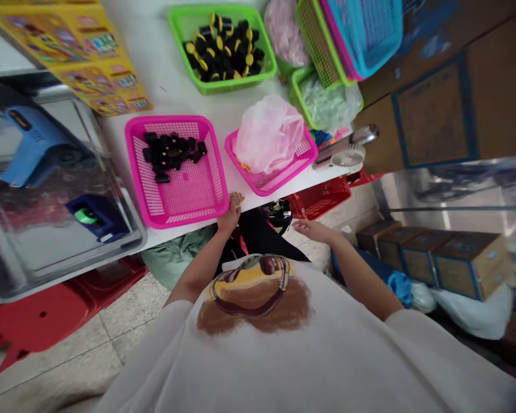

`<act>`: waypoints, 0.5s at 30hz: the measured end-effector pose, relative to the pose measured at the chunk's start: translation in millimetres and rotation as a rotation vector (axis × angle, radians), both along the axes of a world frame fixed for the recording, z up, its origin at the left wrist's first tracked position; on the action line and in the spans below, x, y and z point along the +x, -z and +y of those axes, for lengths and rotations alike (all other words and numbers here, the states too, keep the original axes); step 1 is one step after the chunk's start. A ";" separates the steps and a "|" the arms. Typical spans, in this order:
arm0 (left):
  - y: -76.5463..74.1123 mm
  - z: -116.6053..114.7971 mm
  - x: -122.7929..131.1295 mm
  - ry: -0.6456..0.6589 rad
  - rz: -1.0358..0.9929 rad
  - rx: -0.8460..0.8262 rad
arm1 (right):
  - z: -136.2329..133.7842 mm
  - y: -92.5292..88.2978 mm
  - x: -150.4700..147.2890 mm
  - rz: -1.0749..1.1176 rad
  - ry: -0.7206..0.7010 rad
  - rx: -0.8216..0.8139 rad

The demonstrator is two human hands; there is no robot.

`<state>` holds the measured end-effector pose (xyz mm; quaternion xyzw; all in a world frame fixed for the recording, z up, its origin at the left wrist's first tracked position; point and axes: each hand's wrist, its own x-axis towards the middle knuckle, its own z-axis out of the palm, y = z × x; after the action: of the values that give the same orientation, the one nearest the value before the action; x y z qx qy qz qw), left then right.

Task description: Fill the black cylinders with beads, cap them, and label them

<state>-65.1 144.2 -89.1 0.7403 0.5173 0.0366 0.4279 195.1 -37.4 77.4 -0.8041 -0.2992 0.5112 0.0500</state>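
Note:
My left hand is at the table's front edge, its fingers closed around a small yellowish piece whose kind I cannot make out. Just left of it stands a pink basket with several small black pieces inside. To the right is a smaller pink basket holding a pinkish clear plastic bag. My right hand hangs in the air off the table edge, fingers stretched out and apart from anything, with nothing visible in it.
Behind sits a green basket of black and yellow pieces. At left, a metal tray carries a blue tape dispenser. Stacked baskets and a small fan stand right. A red stool and cardboard boxes flank me.

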 end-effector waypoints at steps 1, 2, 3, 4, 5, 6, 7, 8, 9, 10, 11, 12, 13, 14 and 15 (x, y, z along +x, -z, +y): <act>4.5 -1.7 0.8 -0.008 0.024 0.017 | 2.0 8.7 15.5 -0.006 0.056 0.006; 8.4 -3.3 1.1 -0.018 0.047 0.037 | 4.3 18.3 31.1 -0.008 0.114 0.016; 11.7 -4.8 0.9 -0.030 0.070 0.061 | 7.0 28.8 45.7 0.001 0.172 0.032; 14.2 -6.2 0.2 -0.044 0.090 0.088 | 10.5 40.2 58.5 0.026 0.227 0.053; 15.9 -7.5 -0.9 -0.061 0.106 0.122 | 14.9 52.0 68.9 0.074 0.275 0.077; 16.9 -8.8 -2.4 -0.078 0.119 0.158 | 20.4 63.9 76.7 0.144 0.315 0.103; 17.4 -10.1 -3.9 -0.101 0.130 0.198 | 27.0 75.4 81.7 0.226 0.344 0.128; 17.5 -11.3 -5.3 -0.126 0.134 0.241 | 34.6 85.9 84.4 0.309 0.357 0.151; 17.4 -12.6 -6.4 -0.153 0.133 0.286 | 43.3 95.1 85.0 0.398 0.372 0.169; 17.5 -13.7 -7.2 -0.173 0.122 0.326 | 52.6 102.6 83.9 0.481 0.391 0.183; 17.9 -14.8 -7.9 -0.199 0.106 0.366 | 62.3 108.6 81.4 0.561 0.413 0.195; 18.9 -15.6 -8.7 -0.226 0.086 0.415 | 71.7 113.0 77.8 0.697 0.502 0.202; 20.7 -15.9 -10.2 -0.233 0.069 0.498 | 80.4 116.4 73.2 0.810 0.581 0.211; 23.7 -15.7 -12.6 -0.238 0.065 0.559 | 87.9 119.2 67.7 0.862 0.624 0.246; 27.9 -15.1 -16.2 -0.266 0.066 0.585 | 94.0 122.0 61.6 0.884 0.650 0.307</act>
<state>-81.2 129.1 -117.0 0.7587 0.5905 0.2152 0.1712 256.7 56.6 -44.6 -0.5481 -0.0582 0.7080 0.4415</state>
